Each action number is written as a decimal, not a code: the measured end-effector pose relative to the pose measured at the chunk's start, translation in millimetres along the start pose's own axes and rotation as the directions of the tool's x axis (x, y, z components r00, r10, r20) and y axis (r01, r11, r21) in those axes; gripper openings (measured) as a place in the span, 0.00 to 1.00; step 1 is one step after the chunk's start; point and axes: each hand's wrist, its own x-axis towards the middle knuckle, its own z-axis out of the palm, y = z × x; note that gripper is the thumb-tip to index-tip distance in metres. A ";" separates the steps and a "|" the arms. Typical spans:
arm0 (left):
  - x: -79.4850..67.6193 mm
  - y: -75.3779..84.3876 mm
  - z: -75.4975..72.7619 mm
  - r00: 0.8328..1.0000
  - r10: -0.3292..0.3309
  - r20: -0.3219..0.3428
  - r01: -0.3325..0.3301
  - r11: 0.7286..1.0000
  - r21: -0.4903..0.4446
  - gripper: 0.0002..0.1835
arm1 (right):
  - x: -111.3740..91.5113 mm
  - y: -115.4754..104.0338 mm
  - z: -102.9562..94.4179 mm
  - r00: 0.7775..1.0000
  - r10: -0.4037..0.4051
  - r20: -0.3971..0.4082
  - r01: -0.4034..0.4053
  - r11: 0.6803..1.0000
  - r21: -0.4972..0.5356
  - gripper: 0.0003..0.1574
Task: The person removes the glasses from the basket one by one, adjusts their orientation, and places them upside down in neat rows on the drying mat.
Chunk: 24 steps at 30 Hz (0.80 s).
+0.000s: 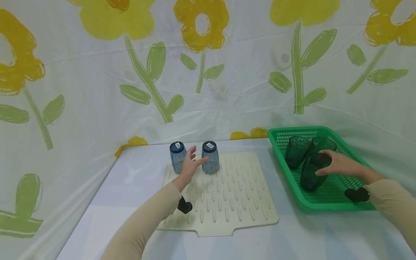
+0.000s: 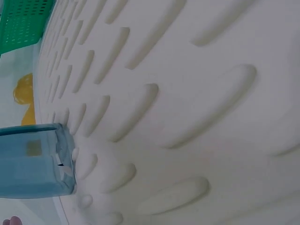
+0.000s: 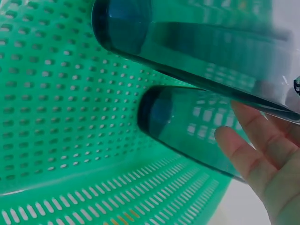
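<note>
Two blue-tinted drinking glasses stand upside down at the back of a cream draining mat: the left glass (image 1: 177, 159) and the right glass (image 1: 211, 162). My left hand (image 1: 187, 168) is between them with fingers spread, holding neither; in the left wrist view only a fingertip (image 2: 14, 220) shows, apart from a glass (image 2: 33, 161). Over in the green basket, my right hand (image 1: 342, 167) grips a tumbler (image 1: 312, 175) near its rim, thumb on the near side. That tumbler leans upright. Two more tumblers, one left (image 1: 296, 150) and one right (image 1: 321, 143), stand behind it.
The draining mat (image 1: 227, 202) has raised ribs and lies mid-table. To its right sits the green perforated basket (image 1: 292, 196), its side walls around the tumblers. A flower-print sheet (image 1: 240, 101) hangs behind the table.
</note>
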 end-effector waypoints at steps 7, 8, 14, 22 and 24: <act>-4.1 0.2 -6.5 0.999 -0.036 -0.008 0.036 0.999 0.001 0.39 | -2.3 -9.9 -7.5 1.000 0.014 -0.022 -0.014 1.000 -0.014 0.56; -4.5 -0.2 -7.8 0.999 -0.036 -0.007 0.036 0.999 -0.002 0.39 | -2.9 -11.5 -8.6 1.000 0.010 -0.023 -0.011 1.000 -0.012 0.55; -9.5 0.5 -13.4 1.000 -0.027 0.011 0.027 1.000 0.010 0.38 | -5.1 -17.6 -14.9 1.000 -0.011 -0.026 0.011 1.000 -0.007 0.54; -17.0 5.3 -17.5 0.998 -0.012 0.055 0.011 1.000 0.023 0.38 | -7.6 -26.3 -25.3 0.999 -0.018 -0.044 0.018 1.000 -0.014 0.52; -18.9 6.7 -17.5 0.997 -0.006 0.071 0.004 1.000 0.018 0.38 | -8.6 -29.2 -28.1 0.999 -0.017 -0.047 0.017 1.000 -0.019 0.52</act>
